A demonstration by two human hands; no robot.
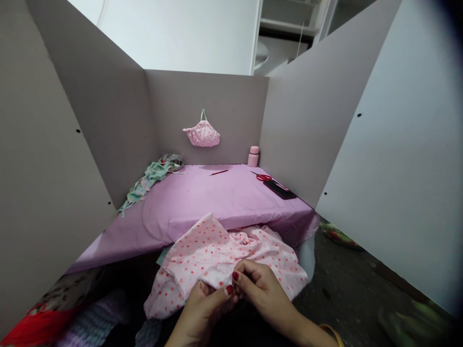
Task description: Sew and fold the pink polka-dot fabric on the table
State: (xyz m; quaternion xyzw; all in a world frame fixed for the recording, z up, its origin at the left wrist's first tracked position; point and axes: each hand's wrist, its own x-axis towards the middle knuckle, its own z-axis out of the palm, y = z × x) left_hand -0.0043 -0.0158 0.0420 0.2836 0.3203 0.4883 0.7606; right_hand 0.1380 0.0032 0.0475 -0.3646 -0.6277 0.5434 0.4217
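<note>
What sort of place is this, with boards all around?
Probably a small hand-sewing booth: the left hand and right hand pinch pink dotted fabric, red-handled scissors lie on the pink-covered table, and a sewn piece of like cloth hangs on the back board.

Left hand (202, 308) and right hand (262, 289) pinching dotted pink fabric (217, 255), pink table (217, 197) beyond, red scissors (265, 177)

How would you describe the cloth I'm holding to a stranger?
Start at the pink-covered table between grey boards. Just below its near edge, the left hand and right hand pinch a crumpled pink spotted cloth. Unlike the same-print pouch hanging on the back board, it lies loose.
</note>
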